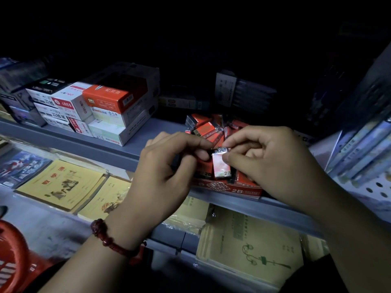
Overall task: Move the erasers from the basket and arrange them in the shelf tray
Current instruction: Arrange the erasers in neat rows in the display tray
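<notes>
A wrapped eraser marked 2B hangs upright over the red shelf tray. My left hand pinches its top end from the left, and my right hand pinches the same end from the right. Several red erasers stand in the tray beneath, partly hidden by my hands. More loose red erasers lie piled on the shelf behind the tray. The red basket shows at the lower left corner, its contents out of sight.
Stacked white and orange stationery boxes fill the shelf to the left. Yellow exercise books and green-printed ones lie on the lower shelf. Notebooks stand at the right. The upper shelf area is dark.
</notes>
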`<state>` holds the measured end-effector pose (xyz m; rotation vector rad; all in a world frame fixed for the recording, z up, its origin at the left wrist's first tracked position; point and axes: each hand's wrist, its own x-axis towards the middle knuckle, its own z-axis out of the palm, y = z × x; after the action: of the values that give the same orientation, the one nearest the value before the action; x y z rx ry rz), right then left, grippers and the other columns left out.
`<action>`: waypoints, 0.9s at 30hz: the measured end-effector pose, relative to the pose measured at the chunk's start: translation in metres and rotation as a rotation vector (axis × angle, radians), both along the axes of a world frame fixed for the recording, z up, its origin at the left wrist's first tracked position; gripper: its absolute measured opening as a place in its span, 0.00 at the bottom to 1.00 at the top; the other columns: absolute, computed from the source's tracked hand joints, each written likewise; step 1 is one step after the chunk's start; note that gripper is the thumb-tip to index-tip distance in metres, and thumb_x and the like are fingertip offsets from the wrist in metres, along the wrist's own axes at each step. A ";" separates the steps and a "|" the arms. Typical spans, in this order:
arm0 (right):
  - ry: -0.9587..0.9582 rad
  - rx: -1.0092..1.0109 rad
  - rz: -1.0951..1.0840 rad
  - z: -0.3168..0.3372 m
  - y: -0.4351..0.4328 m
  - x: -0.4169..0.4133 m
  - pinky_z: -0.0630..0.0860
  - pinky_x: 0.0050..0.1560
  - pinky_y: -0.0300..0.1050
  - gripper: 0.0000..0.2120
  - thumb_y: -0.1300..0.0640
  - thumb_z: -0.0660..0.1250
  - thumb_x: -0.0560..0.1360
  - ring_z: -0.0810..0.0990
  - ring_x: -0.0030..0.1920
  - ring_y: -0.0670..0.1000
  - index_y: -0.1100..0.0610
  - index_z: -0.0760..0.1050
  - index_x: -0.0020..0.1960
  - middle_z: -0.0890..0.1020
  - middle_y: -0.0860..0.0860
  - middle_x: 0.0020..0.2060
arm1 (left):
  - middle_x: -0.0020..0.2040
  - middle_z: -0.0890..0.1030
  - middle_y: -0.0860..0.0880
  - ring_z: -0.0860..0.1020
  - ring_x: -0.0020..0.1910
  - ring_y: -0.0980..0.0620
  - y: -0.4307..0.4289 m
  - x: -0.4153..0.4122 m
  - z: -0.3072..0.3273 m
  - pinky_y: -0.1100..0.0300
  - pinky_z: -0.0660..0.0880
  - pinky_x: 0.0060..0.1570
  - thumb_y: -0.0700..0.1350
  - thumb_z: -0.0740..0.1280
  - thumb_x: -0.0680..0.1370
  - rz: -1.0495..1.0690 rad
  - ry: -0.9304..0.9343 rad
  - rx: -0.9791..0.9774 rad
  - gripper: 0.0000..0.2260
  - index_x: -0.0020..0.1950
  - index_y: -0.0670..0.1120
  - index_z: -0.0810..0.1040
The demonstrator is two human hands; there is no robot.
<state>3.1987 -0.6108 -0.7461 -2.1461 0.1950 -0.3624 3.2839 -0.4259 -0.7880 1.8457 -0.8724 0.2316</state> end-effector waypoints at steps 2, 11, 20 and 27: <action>0.005 -0.059 0.016 0.002 0.000 -0.001 0.69 0.28 0.33 0.05 0.57 0.77 0.73 0.71 0.23 0.42 0.49 0.83 0.44 0.83 0.45 0.32 | 0.46 0.84 0.61 0.78 0.51 0.54 0.000 0.001 0.000 0.40 0.75 0.53 0.38 0.62 0.75 0.009 0.003 0.014 0.16 0.53 0.55 0.84; 0.003 -0.273 0.078 0.005 0.002 -0.003 0.70 0.27 0.44 0.07 0.53 0.78 0.72 0.72 0.24 0.49 0.50 0.82 0.38 0.76 0.47 0.26 | 0.54 0.80 0.61 0.74 0.51 0.53 0.002 0.001 0.004 0.48 0.67 0.53 0.47 0.62 0.78 -0.047 -0.224 0.254 0.14 0.58 0.55 0.84; 0.103 -0.470 0.090 0.005 0.002 -0.001 0.71 0.38 0.41 0.15 0.64 0.64 0.75 0.73 0.40 0.44 0.48 0.85 0.48 0.73 0.46 0.43 | 0.57 0.83 0.62 0.73 0.50 0.52 0.004 0.000 0.011 0.49 0.65 0.53 0.48 0.62 0.77 -0.119 -0.384 0.368 0.13 0.50 0.56 0.87; 0.107 -0.502 0.071 0.006 0.000 0.002 0.69 0.36 0.34 0.16 0.64 0.63 0.76 0.74 0.39 0.43 0.48 0.86 0.46 0.73 0.45 0.42 | 0.58 0.82 0.62 0.73 0.49 0.51 0.006 0.000 0.014 0.49 0.65 0.53 0.47 0.61 0.76 -0.113 -0.411 0.433 0.14 0.49 0.56 0.87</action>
<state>3.2007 -0.6111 -0.7405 -2.6628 0.0929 -0.2749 3.2835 -0.4195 -0.7739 2.1765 -1.3936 0.3828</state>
